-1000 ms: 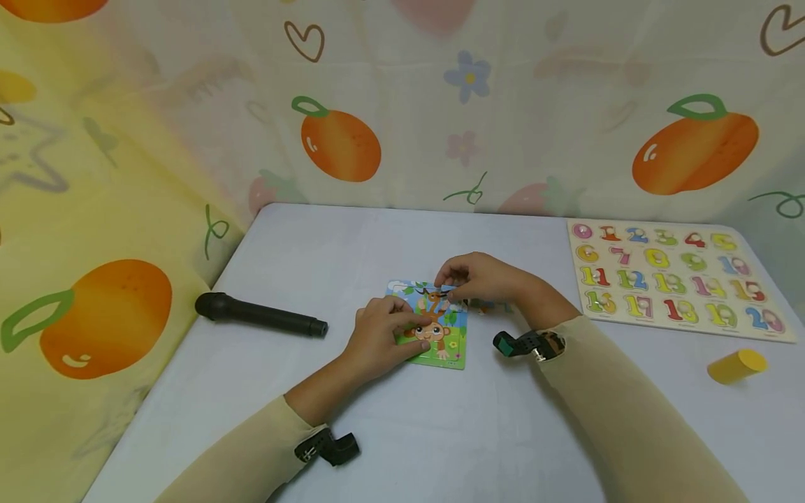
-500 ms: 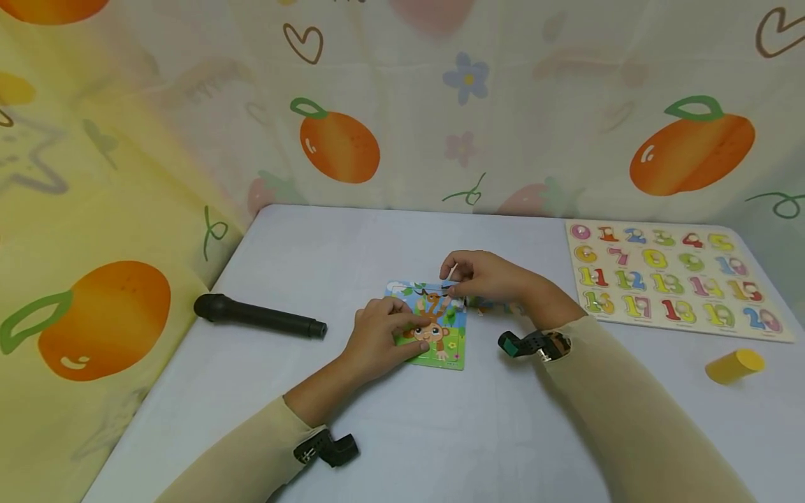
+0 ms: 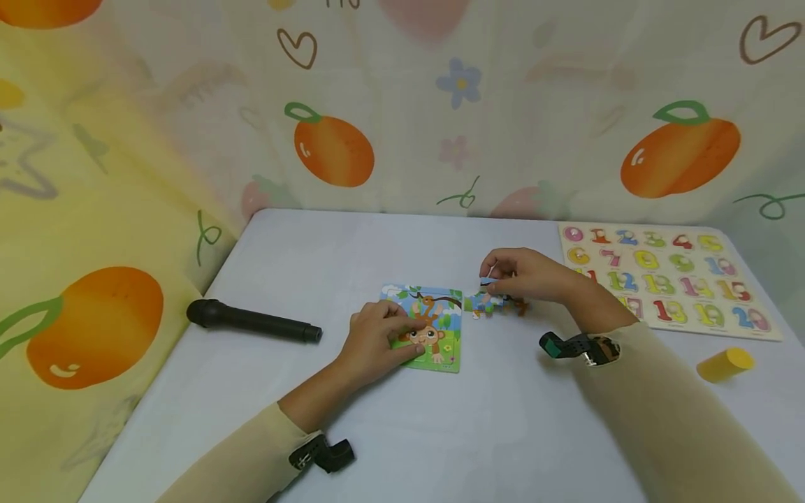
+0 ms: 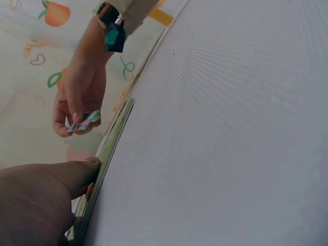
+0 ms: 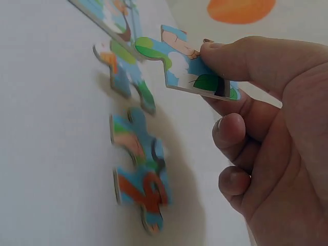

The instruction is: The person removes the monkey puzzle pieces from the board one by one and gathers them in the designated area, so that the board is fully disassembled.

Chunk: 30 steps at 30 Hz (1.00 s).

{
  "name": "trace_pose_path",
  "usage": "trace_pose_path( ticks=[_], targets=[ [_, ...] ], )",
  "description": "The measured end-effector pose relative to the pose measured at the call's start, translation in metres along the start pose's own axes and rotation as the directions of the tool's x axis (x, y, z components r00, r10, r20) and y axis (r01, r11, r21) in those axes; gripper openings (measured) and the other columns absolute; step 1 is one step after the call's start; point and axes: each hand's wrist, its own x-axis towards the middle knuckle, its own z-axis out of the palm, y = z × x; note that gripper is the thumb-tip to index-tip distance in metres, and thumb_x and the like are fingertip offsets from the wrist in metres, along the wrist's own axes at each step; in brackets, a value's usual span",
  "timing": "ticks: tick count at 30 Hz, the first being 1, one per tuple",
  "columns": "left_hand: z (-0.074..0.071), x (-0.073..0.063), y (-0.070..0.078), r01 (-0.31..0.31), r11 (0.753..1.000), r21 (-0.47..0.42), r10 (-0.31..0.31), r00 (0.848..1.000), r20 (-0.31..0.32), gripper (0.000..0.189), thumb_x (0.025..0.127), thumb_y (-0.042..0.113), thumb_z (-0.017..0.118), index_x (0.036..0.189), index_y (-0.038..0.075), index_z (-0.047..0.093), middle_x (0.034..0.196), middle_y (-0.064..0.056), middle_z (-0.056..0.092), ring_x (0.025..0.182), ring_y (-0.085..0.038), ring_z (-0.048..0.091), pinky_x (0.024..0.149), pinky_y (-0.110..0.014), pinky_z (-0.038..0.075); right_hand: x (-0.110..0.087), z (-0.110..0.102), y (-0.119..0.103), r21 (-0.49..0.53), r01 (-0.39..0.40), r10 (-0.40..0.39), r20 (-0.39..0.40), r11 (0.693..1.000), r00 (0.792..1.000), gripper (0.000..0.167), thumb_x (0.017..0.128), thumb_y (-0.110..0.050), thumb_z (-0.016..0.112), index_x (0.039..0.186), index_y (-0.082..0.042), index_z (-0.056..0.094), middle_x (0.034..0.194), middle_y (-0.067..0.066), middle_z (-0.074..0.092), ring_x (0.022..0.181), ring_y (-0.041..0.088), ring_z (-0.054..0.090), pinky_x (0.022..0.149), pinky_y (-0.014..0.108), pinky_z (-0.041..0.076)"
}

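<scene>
My left hand (image 3: 377,335) rests on a square jigsaw puzzle (image 3: 449,323) with a monkey picture. In the left wrist view, its thumb (image 4: 77,173) presses by the edge of the puzzle, which appears edge-on there. Just right of the puzzle, my right hand (image 3: 531,276) pinches a jigsaw piece (image 5: 187,66) between thumb and forefinger. That piece is blue and green, with part of a foot or hand on it. Several loose jigsaw pieces (image 5: 141,138) lie below on the white table. Part of the puzzle is hidden under the left hand.
A black microphone (image 3: 254,321) lies left of the puzzle. At the back right is a number board (image 3: 669,276) with coloured numerals, partly covered by the right hand and forearm. A yellow cylinder (image 3: 723,365) lies in front of it. A fruit-printed curtain (image 3: 402,105) hangs behind the table.
My right hand has moved right, from the puzzle's upper right corner to over the loose pieces. The corner and those pieces now show more. The left hand keeps its place on the puzzle.
</scene>
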Motion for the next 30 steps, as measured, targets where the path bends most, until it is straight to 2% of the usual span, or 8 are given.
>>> trace_pose_path(
  ticks=[9,16,20,25,30],
  targets=[
    [0.001,-0.001,-0.003,-0.004,1.000,0.005,0.004,1.000,-0.009,0.037,0.087,0.037,0.091,0.123,0.028,0.083,0.116,0.001,0.060,0.104,-0.023,0.049,0.088,-0.047,0.032,-0.029,-0.018,0.016,-0.055,-0.016,0.014,-0.041,0.998,0.999,0.020,0.098,-0.018,0.079,0.115,-0.013,0.069,0.089,0.001,0.065,0.086,0.022,0.054,0.070,0.031,0.043],
    [0.002,-0.003,-0.005,0.001,1.000,0.007,-0.001,1.000,0.001,0.037,0.088,0.039,0.090,0.124,0.031,0.082,0.115,0.003,0.059,0.103,-0.022,0.047,0.089,-0.047,0.032,-0.051,-0.030,0.023,-0.053,-0.042,0.038,-0.073,0.998,0.997,0.016,0.099,-0.013,0.078,0.113,-0.013,0.069,0.089,0.002,0.067,0.085,0.021,0.056,0.073,0.030,0.044],
    [0.002,-0.005,-0.006,0.011,1.000,0.010,-0.011,1.000,-0.004,0.037,0.087,0.040,0.090,0.123,0.031,0.082,0.114,0.004,0.058,0.104,-0.022,0.048,0.089,-0.047,0.031,-0.058,-0.035,0.030,-0.073,-0.055,0.050,-0.069,0.996,0.996,0.017,0.099,-0.014,0.078,0.113,-0.013,0.069,0.088,0.002,0.067,0.085,0.020,0.057,0.073,0.029,0.045],
    [0.003,-0.005,-0.006,0.013,1.000,0.012,-0.013,1.000,0.001,0.037,0.088,0.040,0.090,0.123,0.032,0.082,0.113,0.005,0.058,0.103,-0.021,0.047,0.087,-0.046,0.030,-0.064,-0.037,0.041,-0.105,-0.101,0.096,-0.049,0.989,0.994,0.018,0.099,-0.014,0.079,0.113,-0.013,0.069,0.085,0.001,0.064,0.078,0.018,0.056,0.067,0.028,0.044],
    [0.004,-0.002,-0.004,0.004,1.000,0.014,-0.004,1.000,0.000,0.037,0.088,0.040,0.089,0.123,0.031,0.082,0.111,0.006,0.057,0.102,-0.020,0.046,0.086,-0.045,0.030,-0.070,-0.036,0.049,-0.119,-0.128,0.121,-0.064,0.985,0.991,0.015,0.099,-0.016,0.079,0.111,-0.015,0.070,0.083,0.001,0.062,0.074,0.018,0.056,0.063,0.027,0.043]
  ],
)
